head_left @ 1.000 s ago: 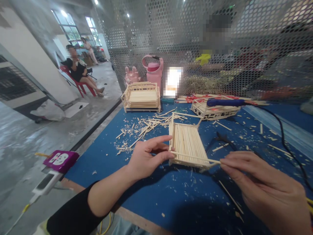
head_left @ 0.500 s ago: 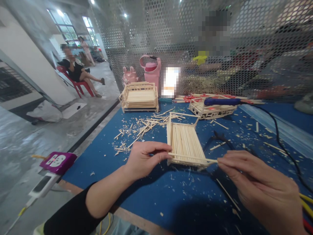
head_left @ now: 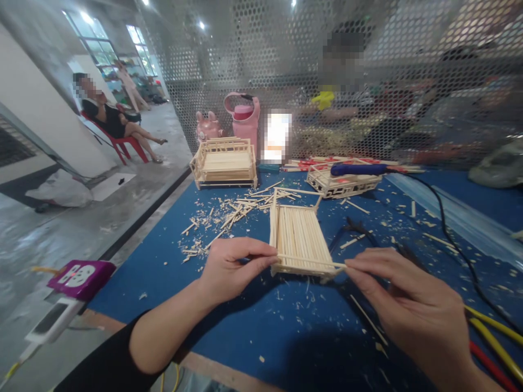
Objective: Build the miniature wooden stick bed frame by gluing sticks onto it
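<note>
A flat panel of pale wooden sticks point(head_left: 300, 239) lies on the blue table top point(head_left: 245, 321) in front of me. A single thin stick point(head_left: 312, 261) lies across the panel's near edge. My left hand point(head_left: 231, 269) pinches the left end of that stick between thumb and fingers. My right hand point(head_left: 408, 305) pinches its right end at the panel's near right corner. Both hands have their fingers closed on the stick.
A finished stick bed point(head_left: 224, 163) stands at the back left, another stick frame point(head_left: 343, 182) under a blue glue gun point(head_left: 359, 169) at the back. Stick offcuts point(head_left: 229, 212) litter the middle. Pink bottle point(head_left: 242, 122), perforated screen point(head_left: 368, 81), black cable point(head_left: 453, 228), purple socket point(head_left: 79, 277). A person sits far left.
My hands keep the same pinch on the cross stick. The whole scene has slid left in view as my head turned slightly right.
</note>
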The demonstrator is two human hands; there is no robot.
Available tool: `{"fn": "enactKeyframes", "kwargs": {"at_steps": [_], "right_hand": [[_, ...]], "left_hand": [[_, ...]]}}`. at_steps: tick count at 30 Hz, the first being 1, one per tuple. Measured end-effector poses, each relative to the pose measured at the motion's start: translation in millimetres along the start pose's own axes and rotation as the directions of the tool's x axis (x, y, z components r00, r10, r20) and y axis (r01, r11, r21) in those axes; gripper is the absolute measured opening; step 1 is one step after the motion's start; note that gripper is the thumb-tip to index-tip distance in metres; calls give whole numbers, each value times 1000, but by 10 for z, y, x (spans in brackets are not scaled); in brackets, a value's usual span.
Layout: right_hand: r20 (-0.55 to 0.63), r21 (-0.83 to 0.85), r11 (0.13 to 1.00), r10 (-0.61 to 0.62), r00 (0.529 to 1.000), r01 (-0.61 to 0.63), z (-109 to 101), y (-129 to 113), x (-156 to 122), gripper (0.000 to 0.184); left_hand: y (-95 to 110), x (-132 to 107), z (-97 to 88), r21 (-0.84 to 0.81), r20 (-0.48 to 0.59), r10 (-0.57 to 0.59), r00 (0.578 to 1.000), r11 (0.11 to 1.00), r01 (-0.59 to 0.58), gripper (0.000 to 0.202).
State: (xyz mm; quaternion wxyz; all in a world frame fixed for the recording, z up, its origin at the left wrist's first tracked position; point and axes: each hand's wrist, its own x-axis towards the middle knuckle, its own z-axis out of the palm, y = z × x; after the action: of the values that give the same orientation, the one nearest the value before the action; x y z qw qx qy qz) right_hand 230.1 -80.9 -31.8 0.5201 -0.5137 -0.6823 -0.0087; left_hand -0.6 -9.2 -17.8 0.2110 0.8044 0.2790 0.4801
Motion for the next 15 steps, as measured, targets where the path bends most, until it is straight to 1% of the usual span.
{"fn": "enactKeyframes", "kwargs": {"at_steps": [4, 9, 13, 15], "right_hand": [[9, 54, 998, -17, 1000, 16, -4, 16, 20, 12], [41, 129, 986, 104, 994, -108, -17, 0, 17, 12], [38, 142, 971, 187, 982, -190, 2, 27, -5, 10], [55, 153, 957, 240, 969, -246, 16, 46, -5, 18]], "left_hand": [[-8, 0, -12, 22, -1, 47, 999, 999, -47, 5], [-5, 7, -27, 54, 19, 72, 997, 996, -73, 7], [-6, 13, -31, 75, 21, 74, 997, 994, -75, 7], [-8, 16, -31, 75, 22, 73, 997, 994, -75, 7]]}}
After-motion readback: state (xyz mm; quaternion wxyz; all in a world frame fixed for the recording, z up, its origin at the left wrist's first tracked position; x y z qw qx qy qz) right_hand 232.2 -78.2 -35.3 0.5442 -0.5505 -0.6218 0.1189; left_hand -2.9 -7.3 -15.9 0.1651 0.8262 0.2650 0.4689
